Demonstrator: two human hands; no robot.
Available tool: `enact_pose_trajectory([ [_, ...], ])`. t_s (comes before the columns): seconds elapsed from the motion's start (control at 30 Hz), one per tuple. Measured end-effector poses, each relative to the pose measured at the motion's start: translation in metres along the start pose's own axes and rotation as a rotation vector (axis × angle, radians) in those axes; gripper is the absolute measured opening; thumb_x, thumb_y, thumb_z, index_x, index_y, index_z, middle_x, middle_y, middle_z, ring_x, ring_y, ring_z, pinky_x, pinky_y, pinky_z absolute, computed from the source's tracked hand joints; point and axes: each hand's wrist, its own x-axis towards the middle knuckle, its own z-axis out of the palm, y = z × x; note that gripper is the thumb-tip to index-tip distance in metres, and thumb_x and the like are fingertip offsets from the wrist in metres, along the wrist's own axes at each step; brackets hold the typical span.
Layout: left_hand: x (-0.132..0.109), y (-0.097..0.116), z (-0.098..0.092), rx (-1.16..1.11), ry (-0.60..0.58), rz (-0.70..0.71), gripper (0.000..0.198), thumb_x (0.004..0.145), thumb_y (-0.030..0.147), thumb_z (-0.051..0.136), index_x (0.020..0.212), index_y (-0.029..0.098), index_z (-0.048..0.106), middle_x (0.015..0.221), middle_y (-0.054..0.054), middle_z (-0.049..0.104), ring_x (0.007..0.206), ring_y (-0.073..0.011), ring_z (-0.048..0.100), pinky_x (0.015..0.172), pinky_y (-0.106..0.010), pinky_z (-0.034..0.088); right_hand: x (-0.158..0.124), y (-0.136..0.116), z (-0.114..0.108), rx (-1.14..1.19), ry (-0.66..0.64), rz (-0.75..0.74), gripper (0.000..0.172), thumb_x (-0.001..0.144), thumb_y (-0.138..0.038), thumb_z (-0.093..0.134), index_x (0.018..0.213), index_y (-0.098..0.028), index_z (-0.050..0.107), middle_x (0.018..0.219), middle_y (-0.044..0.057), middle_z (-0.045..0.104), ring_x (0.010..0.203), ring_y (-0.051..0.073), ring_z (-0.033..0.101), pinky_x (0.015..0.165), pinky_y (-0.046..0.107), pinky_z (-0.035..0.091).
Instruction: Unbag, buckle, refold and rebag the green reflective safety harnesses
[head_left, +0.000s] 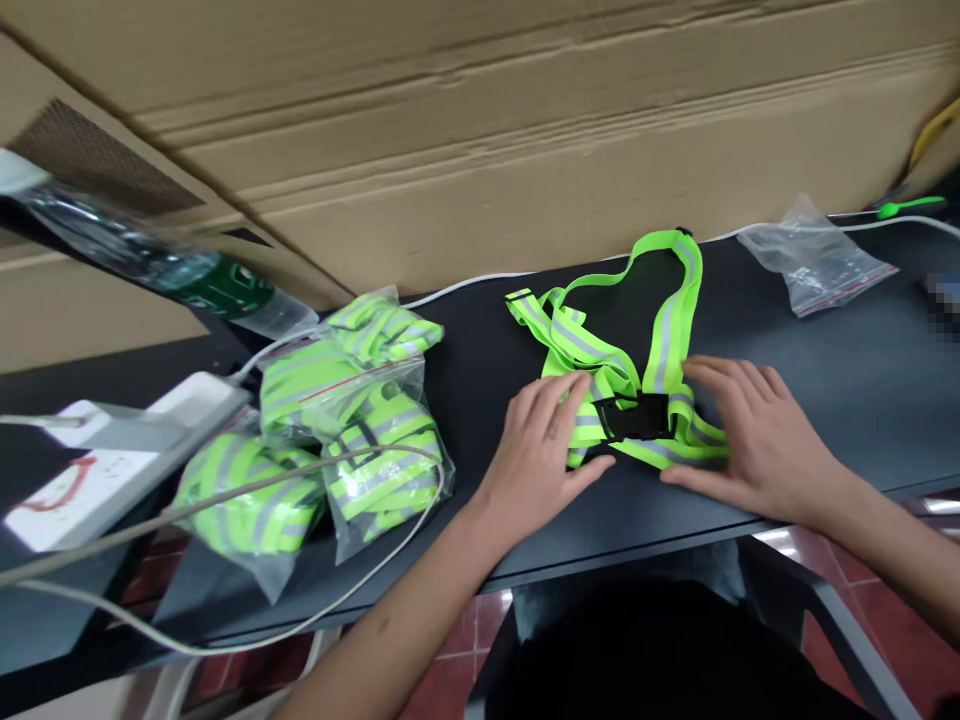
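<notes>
Got the head cam feed up on my end, and the room's pretty bare-bones. A huge sheet of creased corrugated cardboard (525, 120) leans up behind everything, with a dark mesh patch (94, 155) up in the left corner. The bench is a dark matte tabletop (847, 400) with a white cable (465, 287) running along the back. Underneath I can see red floor tiles (892, 630) and a grey metal table leg (847, 640). Lighting looks flat and even.

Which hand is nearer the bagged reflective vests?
Left. The left hand sits just right of the bagged reflective vests, apart from them; the right hand is farther right, past the black plastic buckle.
</notes>
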Motion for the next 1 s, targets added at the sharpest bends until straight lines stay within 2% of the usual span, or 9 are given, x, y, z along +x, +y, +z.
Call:
enact_pose_trajectory([
  [0.07,-0.014,-0.007,-0.005,-0.027,-0.073,-0.122,0.066,0.092,0.04,0.068,0.145,0.017,0.038,0.136,-0.017,0.056,0.127,-0.0326,0.05,0.105,-0.052,0.044,-0.029,0.008,-0.003,-0.055,-0.013,0.014,0.078,0.08,-0.068,0.068,0.134,-0.016,0.046,0.119,0.019,0.065,0.104,0.038,0.061,0.083,0.05,0.047],
  [0.17,-0.033,-0.014,-0.014,-0.134,-0.167,-0.197,0.054,0.094,0.037,0.066,0.141,0.025,0.041,0.133,-0.01,0.056,0.127,-0.0272,0.05,0.106,-0.045,0.044,-0.06,0.027,-0.009,0.122,-0.112,-0.005,0.056,0.087,-0.048,0.069,0.13,-0.018,0.05,0.106,0.013,0.065,0.093,0.028,0.063,0.078,0.041,0.051],
  [0.33,-0.045,-0.018,-0.03,-0.148,-0.099,-0.257,0.046,0.095,0.025,0.062,0.137,0.027,0.044,0.118,-0.006,0.057,0.108,-0.02,0.06,0.09,-0.032,0.051,-0.071,0.057,-0.022,0.264,-0.066,0.032,0.025,0.086,-0.031,0.068,0.109,-0.024,0.058,0.104,0.008,0.062,0.093,0.024,0.065,0.076,0.036,0.052],
  [0.43,-0.047,-0.021,-0.038,-0.059,-0.031,-0.202,0.037,0.095,0.013,0.053,0.13,0.024,0.052,0.107,-0.005,0.058,0.095,-0.0181,0.061,0.083,-0.03,0.052,-0.067,0.073,-0.027,0.188,-0.008,0.048,0.022,0.083,-0.033,0.069,0.101,-0.025,0.059,0.101,0.009,0.062,0.09,0.027,0.065,0.075,0.04,0.052],
  [0.53,-0.048,-0.025,-0.043,0.08,0.021,-0.136,0.033,0.089,0.006,0.049,0.116,0.02,0.061,0.098,-0.006,0.058,0.09,-0.02,0.061,0.081,-0.034,0.053,-0.064,0.086,-0.03,0.091,-0.058,-0.002,0.024,0.079,-0.039,0.071,0.096,-0.026,0.06,0.104,0.013,0.063,0.092,0.033,0.063,0.076,0.047,0.052],
  [0.7,-0.054,-0.025,-0.042,0.156,0.133,-0.08,0.038,0.081,-0.002,0.046,0.106,0.02,0.065,0.118,-0.012,0.057,0.112,-0.0283,0.06,0.09,-0.044,0.055,-0.065,0.09,-0.026,0.211,-0.042,0.125,0.018,0.078,-0.026,0.063,0.091,-0.03,0.051,0.107,0.01,0.07,0.088,0.031,0.07,0.072,0.044,0.055],
  [0.8,-0.058,-0.027,-0.036,0.105,0.103,-0.014,0.048,0.079,-0.007,0.04,0.112,0.019,0.064,0.114,-0.011,0.062,0.104,-0.0246,0.063,0.086,-0.04,0.056,-0.066,0.091,-0.023,0.245,0.005,0.154,0.023,0.079,-0.022,0.059,0.099,-0.033,0.055,0.1,0.008,0.071,0.087,0.031,0.07,0.072,0.044,0.055],
  [0.9,-0.061,-0.032,-0.033,0.243,0.072,0.026,0.05,0.078,-0.005,0.041,0.116,0.018,0.066,0.103,-0.012,0.065,0.09,-0.0242,0.063,0.075,-0.037,0.054,-0.067,0.096,-0.022,0.258,0.048,0.113,0.022,0.082,-0.022,0.058,0.102,-0.03,0.057,0.095,0.006,0.069,0.083,0.028,0.069,0.073,0.042,0.054],
  [1.0,-0.063,-0.034,-0.035,0.368,-0.015,0.05,0.05,0.08,0.0,0.045,0.12,0.023,0.066,0.105,-0.01,0.066,0.088,-0.0248,0.062,0.074,-0.037,0.052,-0.068,0.102,-0.024,0.188,0.004,0.099,0.016,0.086,-0.028,0.061,0.101,-0.028,0.06,0.091,0.005,0.068,0.079,0.025,0.069,0.069,0.039,0.053],
])
